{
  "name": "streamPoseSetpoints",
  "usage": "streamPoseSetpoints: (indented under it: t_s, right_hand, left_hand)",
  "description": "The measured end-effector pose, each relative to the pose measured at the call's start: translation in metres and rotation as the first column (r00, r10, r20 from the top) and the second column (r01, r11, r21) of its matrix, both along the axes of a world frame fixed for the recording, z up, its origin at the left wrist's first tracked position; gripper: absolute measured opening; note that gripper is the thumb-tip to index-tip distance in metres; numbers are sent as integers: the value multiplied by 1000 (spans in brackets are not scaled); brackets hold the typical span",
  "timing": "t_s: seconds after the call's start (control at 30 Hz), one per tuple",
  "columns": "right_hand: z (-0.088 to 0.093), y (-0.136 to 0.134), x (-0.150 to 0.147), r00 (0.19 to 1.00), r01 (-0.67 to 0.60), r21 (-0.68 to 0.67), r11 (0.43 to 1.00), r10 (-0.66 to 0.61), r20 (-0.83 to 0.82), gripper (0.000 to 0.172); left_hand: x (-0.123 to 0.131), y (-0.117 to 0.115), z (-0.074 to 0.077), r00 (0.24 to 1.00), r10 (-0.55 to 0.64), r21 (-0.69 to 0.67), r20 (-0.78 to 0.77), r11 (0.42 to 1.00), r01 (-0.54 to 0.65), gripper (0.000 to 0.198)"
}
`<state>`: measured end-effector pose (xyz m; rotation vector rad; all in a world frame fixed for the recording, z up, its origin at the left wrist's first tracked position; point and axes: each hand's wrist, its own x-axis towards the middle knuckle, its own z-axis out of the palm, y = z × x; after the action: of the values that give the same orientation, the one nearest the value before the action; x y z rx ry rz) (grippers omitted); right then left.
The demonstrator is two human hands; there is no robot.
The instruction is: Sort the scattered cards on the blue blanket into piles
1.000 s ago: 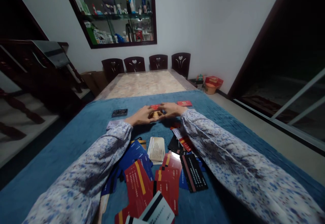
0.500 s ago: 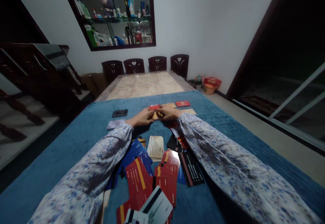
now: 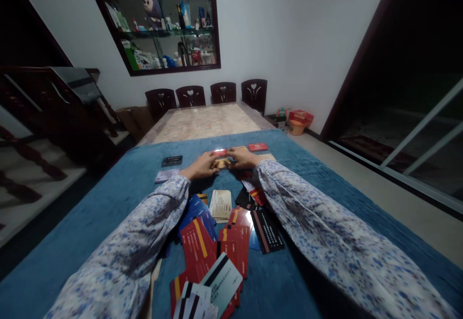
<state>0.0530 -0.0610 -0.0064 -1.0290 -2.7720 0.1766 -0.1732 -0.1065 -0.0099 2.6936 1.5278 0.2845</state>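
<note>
My left hand (image 3: 200,166) and my right hand (image 3: 243,158) meet at the far middle of a blue cloth (image 3: 108,198). Together their fingers pinch a small stack of cards (image 3: 222,163), tan below with a red card (image 3: 220,152) just behind it. Both arms wear flowered sleeves. Between my forearms lies a loose heap of cards (image 3: 217,242), red, blue, black and white. A cream card (image 3: 221,204) lies face up below my hands.
Single cards lie apart on the cloth: a black one (image 3: 171,160), a pale one (image 3: 164,176), a red one (image 3: 258,147). Beyond the cloth is a marble tabletop (image 3: 206,119) with several dark chairs (image 3: 223,91). A wall cabinet (image 3: 164,22) hangs above. Stairs stand left, a glass door right.
My hands stay together on the small stack, shifting very slightly. The view has tilted down a little, so more of the card heap shows near me.
</note>
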Motion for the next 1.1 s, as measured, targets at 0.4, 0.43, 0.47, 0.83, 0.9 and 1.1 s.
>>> streamPoseSetpoints:
  t_s: [0.4, 0.43, 0.47, 0.83, 0.9, 1.1]
  right_hand:
    - [2, -32, 67, 996, -13, 93, 996, 22, -92, 23]
    - [0, -35, 74, 996, -14, 104, 995, 24, -91, 22]
    - [-2, -39, 80, 995, -8, 110, 994, 18, -94, 21]
    - [-31, -71, 132, 974, -32, 160, 987, 67, -218, 18]
    - [-36, -75, 136, 964, -59, 155, 986, 96, -249, 17]
    - [-44, -84, 141, 944, -87, 116, 989, 119, -308, 14]
  left_hand:
    - [48, -22, 1, 977, -186, 133, 103, 976, 171, 32]
    - [54, -26, 1, 973, -207, 135, 97, 972, 193, 32]
    - [60, -30, 1, 970, -223, 140, 99, 968, 208, 31]
    - [114, -70, -6, 944, -326, 116, 46, 941, 319, 22]
    - [119, -77, -7, 947, -319, 89, 39, 945, 314, 22]
    - [126, -92, -4, 951, -307, 12, 24, 952, 307, 27]
